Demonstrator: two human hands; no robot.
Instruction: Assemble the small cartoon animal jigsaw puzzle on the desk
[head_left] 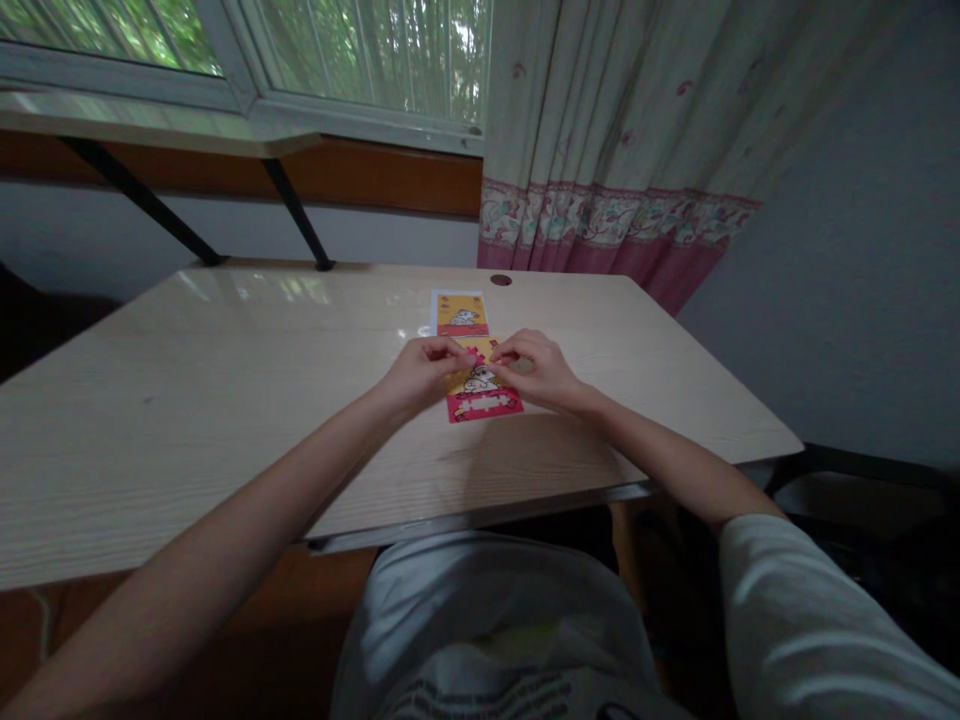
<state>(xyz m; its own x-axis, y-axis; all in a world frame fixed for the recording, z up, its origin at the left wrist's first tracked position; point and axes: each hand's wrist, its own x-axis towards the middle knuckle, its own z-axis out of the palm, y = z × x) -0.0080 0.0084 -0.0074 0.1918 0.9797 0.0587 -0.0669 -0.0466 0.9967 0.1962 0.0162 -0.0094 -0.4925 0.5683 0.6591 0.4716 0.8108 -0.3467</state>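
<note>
A small yellow and pink jigsaw puzzle [481, 392] with a cartoon animal lies on the light wooden table [225, 400]. My left hand [422, 371] rests at its upper left corner, fingers pinched together on a piece. My right hand [538, 370] sits at its upper right, fingers curled and pinched on the puzzle's edge. Just beyond the hands lies a matching picture card [460, 312] with a white border.
A round cable hole [501, 280] is in the table's far edge. A window and a shelf on black brackets [150, 125] stand behind the table. A flowered curtain [615, 150] hangs at the back right, beside a grey wall.
</note>
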